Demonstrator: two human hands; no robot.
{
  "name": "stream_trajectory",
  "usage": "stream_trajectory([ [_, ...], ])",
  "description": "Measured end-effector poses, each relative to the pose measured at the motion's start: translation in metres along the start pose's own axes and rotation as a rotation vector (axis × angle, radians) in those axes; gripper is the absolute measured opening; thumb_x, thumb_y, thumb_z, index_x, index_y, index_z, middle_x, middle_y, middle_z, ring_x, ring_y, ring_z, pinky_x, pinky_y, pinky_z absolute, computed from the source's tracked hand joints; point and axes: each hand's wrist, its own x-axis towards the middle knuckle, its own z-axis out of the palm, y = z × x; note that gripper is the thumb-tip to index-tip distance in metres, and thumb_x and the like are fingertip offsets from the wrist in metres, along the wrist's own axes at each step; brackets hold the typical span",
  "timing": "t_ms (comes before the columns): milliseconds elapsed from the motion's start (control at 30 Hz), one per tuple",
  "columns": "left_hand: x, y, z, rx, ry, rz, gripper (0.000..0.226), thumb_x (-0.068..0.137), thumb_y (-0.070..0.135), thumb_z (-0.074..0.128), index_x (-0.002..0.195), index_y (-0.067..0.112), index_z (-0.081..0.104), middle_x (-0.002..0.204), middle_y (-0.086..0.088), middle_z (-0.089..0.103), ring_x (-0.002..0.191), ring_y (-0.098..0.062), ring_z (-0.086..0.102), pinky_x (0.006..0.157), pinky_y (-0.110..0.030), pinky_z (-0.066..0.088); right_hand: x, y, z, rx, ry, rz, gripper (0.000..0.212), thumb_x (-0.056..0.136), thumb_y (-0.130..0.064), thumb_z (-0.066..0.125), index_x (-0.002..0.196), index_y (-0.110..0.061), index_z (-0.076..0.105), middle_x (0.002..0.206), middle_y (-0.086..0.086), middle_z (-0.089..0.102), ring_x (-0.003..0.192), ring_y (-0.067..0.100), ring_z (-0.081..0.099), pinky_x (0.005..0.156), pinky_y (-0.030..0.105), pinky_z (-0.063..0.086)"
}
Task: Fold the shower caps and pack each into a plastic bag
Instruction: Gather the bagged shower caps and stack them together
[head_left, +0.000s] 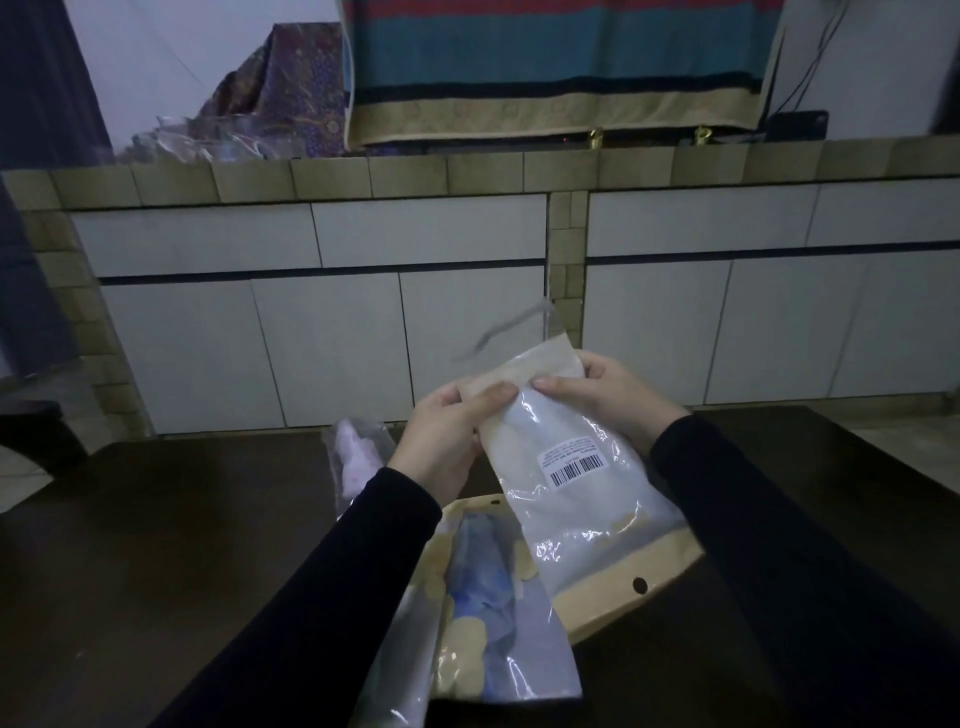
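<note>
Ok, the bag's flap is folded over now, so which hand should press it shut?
Probably the left hand: its thumb already lies across the flap of the held plastic bag. The right hand grips the bag's far edge, steadying it.

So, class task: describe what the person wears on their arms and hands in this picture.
Both arms are covered by long, plain black sleeves that end at the wrists. The left hand and right hand are bare: no gloves, rings, watch or other markings are visible.

A clear plastic bag (582, 488) with a barcode label and tan punched header is held tilted above the dark table's (182, 519) near edge, over a packed blue-capped bag (488, 603) lying flat; a third bag (358, 457) lies behind.
</note>
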Motion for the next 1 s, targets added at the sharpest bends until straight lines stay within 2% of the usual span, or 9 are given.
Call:
stream_trajectory([
  [267,-0.001,-0.002,-0.002,0.048,-0.103,0.052,0.025,0.088,0.005,0.06,0.113,0.006,0.06,0.102,-0.014,0.07,0.086,-0.022,0.068,0.076,-0.034,0.057,-0.006,0.001,-0.008,0.037,-0.066,0.03,0.021,0.091,-0.012,0.056,0.112,-0.008,0.056,0.093,0.011,0.069,0.069,0.017,0.069,0.06,0.026,0.057],
  [433,-0.01,0.004,0.003,0.08,-0.199,-0.007,0.018,0.09,0.004,0.051,0.085,0.012,0.066,0.08,-0.005,0.067,0.071,-0.017,0.063,0.064,-0.028,0.054,-0.007,0.004,-0.01,0.108,-0.079,0.013,0.01,0.093,-0.004,0.05,0.097,-0.011,0.056,0.077,0.006,0.067,0.058,0.013,0.066,0.051,0.022,0.053],
  [567,-0.014,0.013,-0.002,0.07,-0.292,-0.141,0.032,0.077,0.034,0.044,0.084,0.012,0.066,0.078,-0.011,0.063,0.063,-0.023,0.06,0.061,-0.03,0.051,-0.004,0.008,-0.011,0.105,-0.082,-0.053,0.022,0.091,0.004,0.049,0.091,-0.017,0.053,0.077,0.002,0.064,0.058,0.011,0.062,0.05,0.019,0.05],
  [633,-0.011,0.014,-0.002,0.102,-0.216,-0.157,0.054,0.085,0.056,0.037,0.081,0.01,0.064,0.071,-0.01,0.064,0.059,-0.022,0.06,0.058,-0.029,0.05,-0.003,0.01,-0.014,0.104,-0.054,-0.084,0.026,0.089,0.008,0.049,0.086,-0.018,0.051,0.086,0.012,0.058,0.063,0.019,0.058,0.05,0.021,0.05],
  [700,-0.008,0.012,0.0,0.194,-0.121,-0.14,0.054,0.078,0.066,0.049,0.077,0.013,0.064,0.07,-0.007,0.063,0.06,-0.02,0.058,0.057,-0.028,0.051,-0.003,0.012,-0.016,0.134,0.003,-0.094,0.028,0.084,0.009,0.053,0.078,-0.019,0.05,0.092,0.02,0.055,0.069,0.024,0.053,0.054,0.029,0.046],
  [800,-0.006,0.004,-0.001,0.309,-0.105,-0.061,0.011,0.084,0.021,0.068,0.08,0.015,0.061,0.071,-0.002,0.065,0.062,-0.015,0.063,0.061,-0.029,0.053,-0.001,0.017,-0.015,0.139,0.086,-0.029,0.017,0.068,-0.006,0.056,0.064,-0.023,0.055,0.078,0.013,0.051,0.062,0.02,0.039,0.051,0.034,0.022],
  [833,-0.006,0.002,-0.003,0.315,-0.101,-0.043,0.01,0.084,0.009,0.068,0.082,0.014,0.06,0.071,-0.002,0.067,0.063,-0.015,0.065,0.063,-0.03,0.054,-0.001,0.018,-0.014,0.17,0.119,-0.006,0.011,0.068,-0.011,0.056,0.065,-0.021,0.055,0.078,0.011,0.049,0.06,0.02,0.036,0.051,0.036,0.017],
  [900,-0.006,0.001,-0.006,0.333,-0.079,-0.02,0.015,0.083,0.0,0.068,0.087,0.013,0.061,0.076,-0.004,0.071,0.068,-0.017,0.068,0.069,-0.034,0.057,-0.002,0.019,-0.014,0.245,0.157,0.045,0.009,0.077,-0.026,0.058,0.077,-0.017,0.058,0.089,0.014,0.051,0.061,0.025,0.041,0.053,0.036,0.025],
  [1000,-0.006,0.001,-0.006,0.438,-0.015,0.025,0.02,0.08,0.003,0.073,0.095,0.012,0.064,0.084,-0.011,0.072,0.072,-0.022,0.071,0.074,-0.037,0.058,-0.009,0.012,-0.01,-0.081,0.108,0.129,0.042,0.083,-0.047,0.064,0.114,-0.022,0.052,0.104,0.007,0.063,0.073,0.025,0.064,0.061,0.032,0.049],
])
